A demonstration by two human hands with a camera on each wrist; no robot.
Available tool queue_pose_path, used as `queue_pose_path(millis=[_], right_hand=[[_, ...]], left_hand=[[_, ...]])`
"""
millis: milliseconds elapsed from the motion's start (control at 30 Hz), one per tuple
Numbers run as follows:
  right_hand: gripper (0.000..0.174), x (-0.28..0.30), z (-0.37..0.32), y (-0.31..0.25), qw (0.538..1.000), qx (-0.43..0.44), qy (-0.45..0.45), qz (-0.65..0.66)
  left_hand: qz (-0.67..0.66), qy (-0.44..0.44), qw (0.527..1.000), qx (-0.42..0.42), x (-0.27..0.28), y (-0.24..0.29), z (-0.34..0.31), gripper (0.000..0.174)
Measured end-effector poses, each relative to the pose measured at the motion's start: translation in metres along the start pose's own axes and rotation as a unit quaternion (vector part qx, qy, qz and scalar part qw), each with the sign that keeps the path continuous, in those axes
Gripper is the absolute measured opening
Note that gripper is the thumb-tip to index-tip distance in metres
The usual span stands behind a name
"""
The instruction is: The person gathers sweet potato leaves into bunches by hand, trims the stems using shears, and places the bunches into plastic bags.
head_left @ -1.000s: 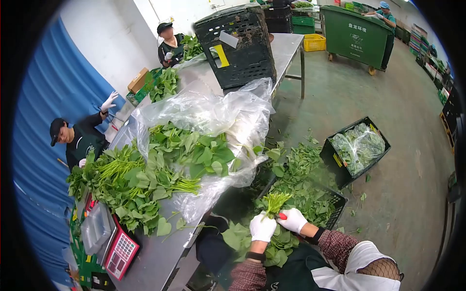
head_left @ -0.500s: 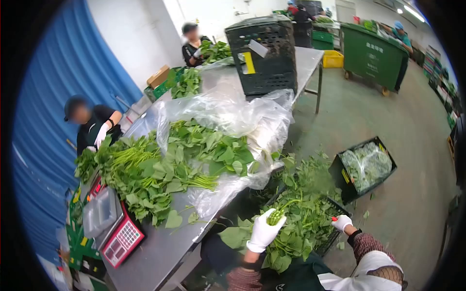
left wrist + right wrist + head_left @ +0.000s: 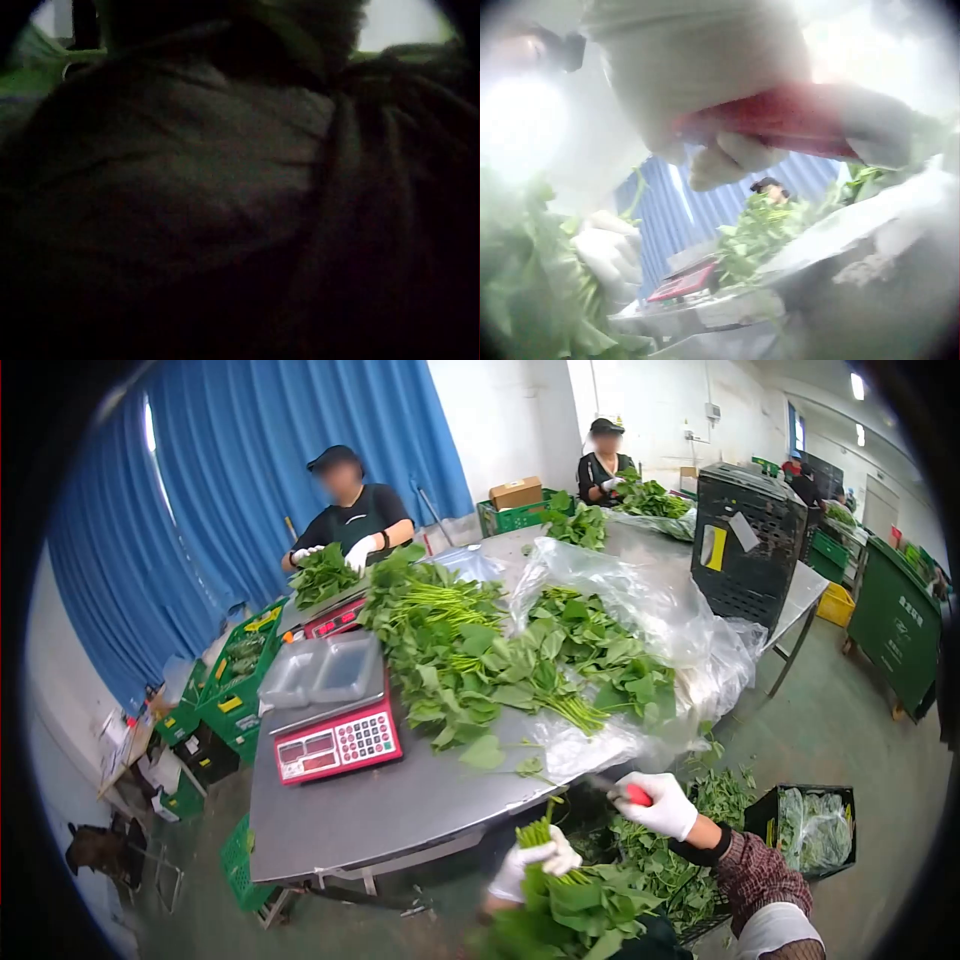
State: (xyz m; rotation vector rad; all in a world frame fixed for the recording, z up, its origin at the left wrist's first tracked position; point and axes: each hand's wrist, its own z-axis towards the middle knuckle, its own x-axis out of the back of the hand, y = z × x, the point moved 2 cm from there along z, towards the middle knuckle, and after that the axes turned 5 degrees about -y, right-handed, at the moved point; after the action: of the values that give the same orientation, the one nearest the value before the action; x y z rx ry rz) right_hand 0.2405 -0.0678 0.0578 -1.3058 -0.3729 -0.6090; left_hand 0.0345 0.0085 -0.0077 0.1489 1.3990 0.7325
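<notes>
Trimming of stalk ends is judged to be the step in hand. A bunch of green leafy stalks [image 3: 565,900] is held just off the near edge of the brushed-steel tabletop [image 3: 400,810], its pale ribbed ends turned toward the tabletop and its broad, soft leaves toward the person. The white-gloved left hand [image 3: 535,858] is wrapped round the stalks just under their ends. The white-gloved right hand [image 3: 660,807] is closed round a small red-handled knife [image 3: 632,793], its dark blade near the bunch but apart from it. In the right wrist view the fingers [image 3: 727,161] are seen curled under the smooth red handle. The left wrist view is filled by dark folded cloth. A cut, it is judged, would call for the stalk ends to be kept level and the blade drawn across them clear of the gloved thumb. On the tabletop are noted a loose heap of like greens [image 3: 470,650], crinkled clear plastic sheeting [image 3: 690,630] and a red weighing scale [image 3: 335,745].
</notes>
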Motion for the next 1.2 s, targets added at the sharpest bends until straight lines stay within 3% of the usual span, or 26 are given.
queue_pose_path(millis=[100, 133, 200, 233, 267, 333, 400, 467, 533, 567, 600, 700, 767, 800, 833, 900, 933, 1000, 1067, 1100, 1133, 1167, 1200], right_hand=[[0.015, -0.017, 0.012, -0.039, 0.987, 0.09, -0.092, -0.092], [0.014, -0.023, 0.012, -0.04, 0.983, 0.077, -0.121, -0.114], [0.015, -0.026, 0.001, -0.04, 0.976, 0.022, -0.138, -0.17], [0.015, -0.024, -0.005, -0.035, 0.976, 0.01, -0.134, -0.174], [0.017, -0.022, -0.013, -0.029, 0.978, 0.019, -0.124, -0.169], [0.019, -0.016, -0.028, -0.028, 0.982, 0.025, -0.103, -0.158], [0.016, -0.011, -0.048, 0.0, 0.978, -0.025, -0.127, -0.164], [0.021, 0.008, -0.057, 0.04, 0.952, -0.168, -0.108, -0.232], [0.03, 0.03, -0.071, 0.091, 0.92, -0.306, -0.125, -0.21], [0.032, 0.037, -0.063, 0.078, 0.918, -0.267, -0.131, -0.263], [0.033, 0.038, -0.048, 0.052, 0.921, -0.246, -0.13, -0.273], [0.04, 0.021, 0.01, -0.002, 0.951, -0.139, -0.134, -0.242], [0.037, -0.007, 0.052, -0.028, 0.951, -0.039, -0.174, -0.254], [0.035, -0.025, 0.074, -0.033, 0.949, 0.078, -0.19, -0.238], [0.033, -0.048, 0.093, -0.039, 0.938, 0.044, -0.254, -0.232], [0.037, -0.1, 0.129, -0.035, 0.937, 0.153, -0.249, -0.19], [0.039, -0.115, 0.141, -0.055, 0.928, 0.11, -0.295, -0.198], [0.043, -0.156, 0.165, -0.054, 0.912, 0.178, -0.296, -0.22], [0.045, -0.179, 0.182, -0.054, 0.908, 0.217, -0.276, -0.229], [0.045, -0.18, 0.185, -0.054, 0.909, 0.224, -0.27, -0.226], [0.046, -0.175, 0.188, -0.054, 0.899, 0.288, -0.188, -0.273], [0.047, -0.169, 0.188, -0.054, 0.877, 0.347, -0.104, -0.316], [0.041, -0.15, 0.184, -0.062, 0.888, 0.382, -0.04, -0.253]], left_hand=[[-0.021, -0.023, 1.0, -0.003, 0.002, 0.02, -0.009, 0.015], [-0.053, -0.03, 0.998, 0.011, 0.007, 0.021, -0.01, 0.017], [-0.003, -0.139, 0.986, 0.095, 0.007, 0.012, 0.006, 0.018], [0.035, -0.118, 0.985, 0.124, 0.005, 0.004, 0.01, 0.017], [0.036, -0.159, 0.977, 0.137, -0.008, 0.0, 0.017, 0.017], [-0.033, -0.177, 0.966, 0.187, -0.012, -0.02, 0.023, 0.016], [-0.007, -0.172, 0.961, 0.214, -0.018, -0.032, 0.026, 0.014], [0.051, -0.229, 0.939, 0.251, -0.04, -0.03, 0.017, 0.013], [0.124, -0.285, 0.936, 0.165, -0.051, -0.016, 0.013, 0.013], [0.145, -0.251, 0.942, 0.17, -0.048, -0.006, 0.008, 0.014], [0.163, -0.233, 0.951, 0.122, -0.044, 0.005, 0.004, 0.014], [0.225, -0.132, 0.964, 0.038, -0.04, 0.041, -0.021, 0.012], [0.267, -0.094, 0.959, 0.024, -0.046, 0.064, -0.044, 0.011], [0.289, -0.072, 0.954, 0.007, -0.054, 0.075, -0.056, 0.01], [0.308, -0.065, 0.949, -0.01, -0.059, 0.084, -0.067, 0.01], [0.378, -0.018, 0.924, -0.059, -0.068, 0.098, -0.09, 0.011], [0.411, 0.016, 0.908, -0.08, -0.074, 0.103, -0.099, 0.013], [0.446, 0.062, 0.888, -0.094, -0.081, 0.113, -0.119, 0.014], [0.534, 0.191, 0.812, -0.141, -0.118, 0.121, -0.122, 0.007], [0.584, 0.189, 0.773, -0.161, -0.114, 0.125, -0.129, 0.015], [0.59, 0.188, 0.768, -0.162, -0.12, 0.131, -0.126, 0.015], [0.718, 0.159, 0.641, -0.222, -0.137, 0.14, -0.119, 0.019], [0.817, 0.124, 0.491, -0.276, -0.151, 0.143, -0.112, 0.022]])
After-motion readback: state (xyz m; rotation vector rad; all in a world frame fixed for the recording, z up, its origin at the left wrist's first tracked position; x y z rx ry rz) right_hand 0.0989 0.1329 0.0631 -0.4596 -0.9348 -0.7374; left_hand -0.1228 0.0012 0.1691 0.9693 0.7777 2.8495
